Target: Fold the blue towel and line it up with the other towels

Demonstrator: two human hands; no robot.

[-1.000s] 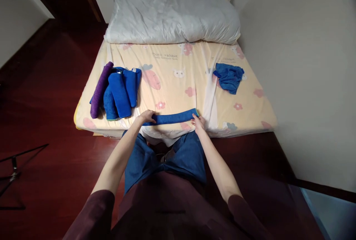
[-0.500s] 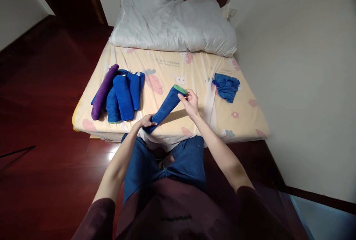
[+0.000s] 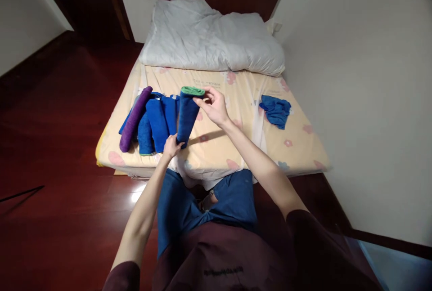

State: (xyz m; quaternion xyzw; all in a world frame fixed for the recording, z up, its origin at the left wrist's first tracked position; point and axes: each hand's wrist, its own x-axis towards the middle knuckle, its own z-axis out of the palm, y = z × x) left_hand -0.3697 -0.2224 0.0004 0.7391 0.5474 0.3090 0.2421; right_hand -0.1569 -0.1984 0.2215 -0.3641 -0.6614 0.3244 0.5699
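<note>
A folded blue towel (image 3: 187, 118) with green edging is held up between my two hands, tilted slightly, its layered green end at the top. My left hand (image 3: 173, 146) is closed round its lower end. At the upper end, my right hand (image 3: 214, 105) pinches the corner between thumb and fingers. Just left of the held towel, several rolled or folded blue towels (image 3: 157, 124) lie side by side on the bed. Across their left side rests a rolled purple towel (image 3: 135, 120). The held towel hides part of the rightmost blue one.
The bed (image 3: 232, 147) has a yellow sheet with printed carrots and flowers. A crumpled blue cloth (image 3: 276, 110) lies on its right side. A bunched white quilt (image 3: 216, 39) covers the head end. The wall (image 3: 351, 102) stands close on the right.
Both hands have moved the blue towel up and to the left, nearer the other towels. It now stands more upright, with its green end facing me more. The view has shifted slightly.
</note>
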